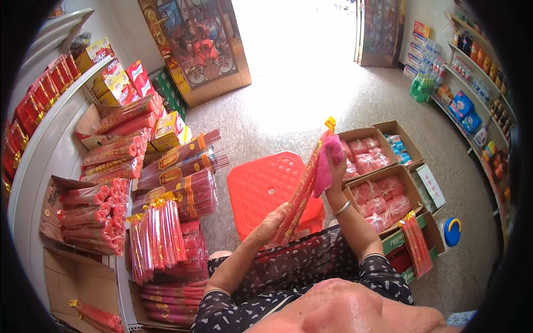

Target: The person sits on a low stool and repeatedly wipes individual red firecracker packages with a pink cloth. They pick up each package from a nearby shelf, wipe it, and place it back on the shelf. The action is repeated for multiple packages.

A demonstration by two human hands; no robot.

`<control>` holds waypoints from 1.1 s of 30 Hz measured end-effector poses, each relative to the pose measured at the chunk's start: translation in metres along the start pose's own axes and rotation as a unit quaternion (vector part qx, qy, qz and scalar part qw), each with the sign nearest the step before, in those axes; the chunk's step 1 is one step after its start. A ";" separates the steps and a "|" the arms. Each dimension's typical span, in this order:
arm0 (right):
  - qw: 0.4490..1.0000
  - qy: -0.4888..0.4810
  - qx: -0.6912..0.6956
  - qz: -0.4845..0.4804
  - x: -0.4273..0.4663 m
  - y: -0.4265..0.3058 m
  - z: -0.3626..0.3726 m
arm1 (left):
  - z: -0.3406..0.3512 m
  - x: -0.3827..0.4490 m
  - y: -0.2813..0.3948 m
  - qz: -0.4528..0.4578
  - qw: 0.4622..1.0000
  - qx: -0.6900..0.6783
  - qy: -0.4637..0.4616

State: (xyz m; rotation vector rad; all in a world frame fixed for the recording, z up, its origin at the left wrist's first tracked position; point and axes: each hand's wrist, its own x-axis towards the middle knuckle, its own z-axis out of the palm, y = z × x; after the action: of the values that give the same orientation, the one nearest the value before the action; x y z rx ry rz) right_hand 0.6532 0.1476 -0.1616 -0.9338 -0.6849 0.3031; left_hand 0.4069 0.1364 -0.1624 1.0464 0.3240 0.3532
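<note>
My left hand [272, 222] grips the lower part of a long red packet [300, 192] with gold print and a yellow tag at its top end. The packet slants up and to the right over my lap. In my right hand [337, 168] is a bright pink cloth [325, 166], pressed along the packet's upper part. The cloth partly hides the packet's edge and my fingers. A red plastic stool [262, 187] with a small hole in its seat stands just beyond the packet.
Bundled incense sticks [179, 191] and red wrapped packets [158, 237] crowd the left shelves. Open cartons of pink wrapped bundles [381, 200] stand at right, with similar red packets [416, 245] on a nearer box. A blue-lidded tub [452, 232] sits beside them. Goods shelves [474, 79] line the right wall.
</note>
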 end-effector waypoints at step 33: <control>0.969 -0.006 -0.188 -0.159 -0.005 0.015 0.001 | -0.015 0.001 -0.005 0.032 0.998 0.051 -0.006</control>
State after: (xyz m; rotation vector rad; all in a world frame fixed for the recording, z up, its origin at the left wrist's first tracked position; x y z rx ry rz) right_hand 0.6499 0.1543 -0.1753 -1.1604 -0.9087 -0.1118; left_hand 0.4019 0.1460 -0.1737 1.1609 0.3001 0.3904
